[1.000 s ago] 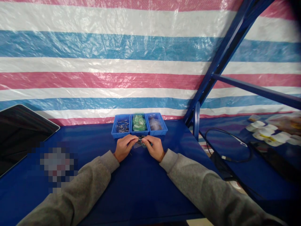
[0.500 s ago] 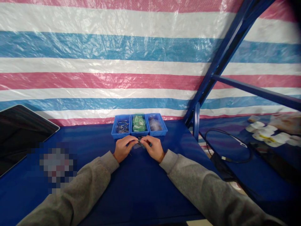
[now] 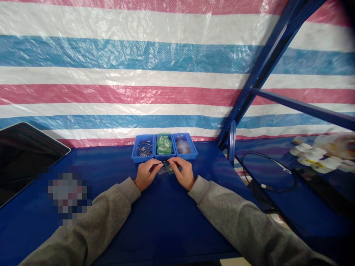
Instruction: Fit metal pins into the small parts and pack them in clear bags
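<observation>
My left hand (image 3: 146,173) and my right hand (image 3: 182,173) are close together over the blue table, just in front of three small blue bins. Each has thumb and forefinger pinched. A small, thin dark piece (image 3: 165,161) shows at the right fingertips; its kind is too small to tell. Whatever the left fingertips hold, if anything, I cannot make out. Beneath and between the hands lie a clear plastic bag (image 3: 162,170) and something greenish (image 3: 169,168), partly covered by the right hand.
The left bin (image 3: 134,155) holds thin metal pieces, the middle one green packets (image 3: 164,145), the right one clear plastic bags (image 3: 183,146). A dark screen (image 3: 27,159) stands at left. Rightward are a blue metal frame (image 3: 257,77), a black cable (image 3: 244,166) and white rolls (image 3: 316,159).
The fingertips, close together before, have drawn slightly apart. More of the clear bag and the greenish thing now shows between the hands. The bins have stayed put.
</observation>
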